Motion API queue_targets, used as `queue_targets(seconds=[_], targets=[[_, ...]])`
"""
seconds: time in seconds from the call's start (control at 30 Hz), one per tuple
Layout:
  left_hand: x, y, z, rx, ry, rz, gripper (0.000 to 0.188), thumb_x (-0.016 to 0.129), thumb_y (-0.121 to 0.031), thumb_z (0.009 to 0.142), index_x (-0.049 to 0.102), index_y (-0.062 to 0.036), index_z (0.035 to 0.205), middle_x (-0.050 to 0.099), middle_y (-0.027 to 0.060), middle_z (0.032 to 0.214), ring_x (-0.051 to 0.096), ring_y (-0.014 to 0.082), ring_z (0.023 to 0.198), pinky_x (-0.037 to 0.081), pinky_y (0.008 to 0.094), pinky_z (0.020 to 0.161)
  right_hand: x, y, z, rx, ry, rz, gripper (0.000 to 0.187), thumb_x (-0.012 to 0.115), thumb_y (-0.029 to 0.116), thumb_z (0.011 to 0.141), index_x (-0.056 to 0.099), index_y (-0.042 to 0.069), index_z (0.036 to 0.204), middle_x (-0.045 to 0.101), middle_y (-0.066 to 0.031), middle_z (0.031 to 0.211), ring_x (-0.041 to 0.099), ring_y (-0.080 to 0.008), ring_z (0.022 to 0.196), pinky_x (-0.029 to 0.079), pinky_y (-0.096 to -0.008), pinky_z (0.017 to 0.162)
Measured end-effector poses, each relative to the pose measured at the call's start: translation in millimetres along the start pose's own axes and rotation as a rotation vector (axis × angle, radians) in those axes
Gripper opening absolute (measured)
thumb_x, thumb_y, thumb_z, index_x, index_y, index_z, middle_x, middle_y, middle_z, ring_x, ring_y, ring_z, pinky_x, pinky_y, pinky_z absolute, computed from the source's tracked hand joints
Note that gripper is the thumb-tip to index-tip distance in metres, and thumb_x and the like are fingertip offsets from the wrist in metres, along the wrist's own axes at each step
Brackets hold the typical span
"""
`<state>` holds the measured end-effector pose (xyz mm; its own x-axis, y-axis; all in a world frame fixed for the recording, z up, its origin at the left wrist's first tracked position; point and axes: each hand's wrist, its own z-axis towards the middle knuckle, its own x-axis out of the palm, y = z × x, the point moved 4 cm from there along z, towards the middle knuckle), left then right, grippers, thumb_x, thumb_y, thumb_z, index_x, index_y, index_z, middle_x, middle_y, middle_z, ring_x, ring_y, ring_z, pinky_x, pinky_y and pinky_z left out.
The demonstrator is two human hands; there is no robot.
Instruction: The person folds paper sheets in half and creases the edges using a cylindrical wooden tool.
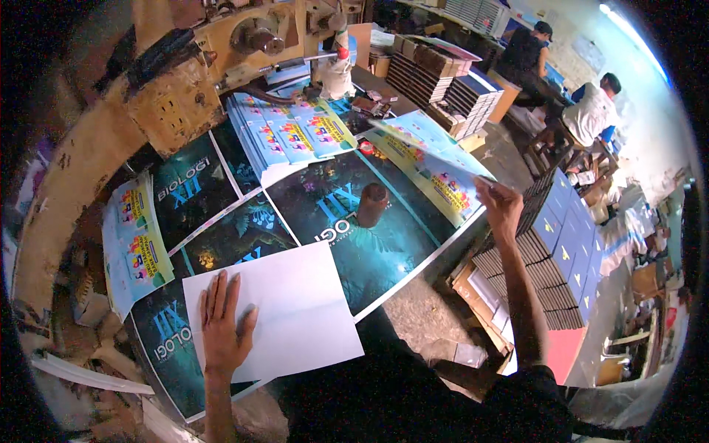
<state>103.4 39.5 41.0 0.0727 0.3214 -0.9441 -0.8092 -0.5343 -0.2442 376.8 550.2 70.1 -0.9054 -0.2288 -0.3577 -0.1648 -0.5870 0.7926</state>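
Observation:
My left hand [227, 325] lies flat with its fingers stretched on a blank white sheet [306, 310] at the table's near edge. At the right, my right hand [502, 203] pinches the corner of a light-blue printed sheet [432, 166], whose edge is lifted and curved. Other printed sheets lie under or beside it. A worn brown cylinder [373, 205] stands between my hands on dark teal poster sheets [325, 192] covering the tabletop. Farther back is a fanned pile of similar light-blue printed sheets [295, 133]. More of them form a pile [136, 240] at the left edge.
A heavy, worn tan machine [177, 103] with a metal lever arches over the back and left. Tall stacks of bound books [557, 251] stand close to my right forearm. More book stacks [436, 81] rise behind the table. Two people [587, 111] sit working at the far right.

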Motion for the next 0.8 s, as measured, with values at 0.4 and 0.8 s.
queue_targets(seconds=[0.4,0.8], targets=[[-20.9,-10.3,-3.8,-0.083,-0.105,-0.262,0.052,0.065,-0.027,0.094,0.049,-0.0027,0.137,0.053,0.0219,0.138,0.051,0.0378,0.128,0.037,0.0464,0.109,-32.6,194.1,49.3,-0.338,-0.326,-0.211,0.021,0.075,0.015,0.089,0.076,-0.002,0.100,0.074,-0.0058,0.094,0.064,-0.0096,0.082,0.051,-0.0267,0.078],[-65.8,37.9,-42.7,-0.742,-0.201,-2.031,0.065,0.051,-0.057,0.095,0.058,-0.0059,0.135,0.067,0.0112,0.123,0.064,0.0273,0.111,0.047,0.0398,0.100,70.6,231.8,-110.9,-0.644,0.746,0.170,0.040,0.086,0.023,0.065,0.075,0.010,0.101,0.075,-0.0062,0.094,0.071,-0.0181,0.082,0.053,-0.0346,0.084]])
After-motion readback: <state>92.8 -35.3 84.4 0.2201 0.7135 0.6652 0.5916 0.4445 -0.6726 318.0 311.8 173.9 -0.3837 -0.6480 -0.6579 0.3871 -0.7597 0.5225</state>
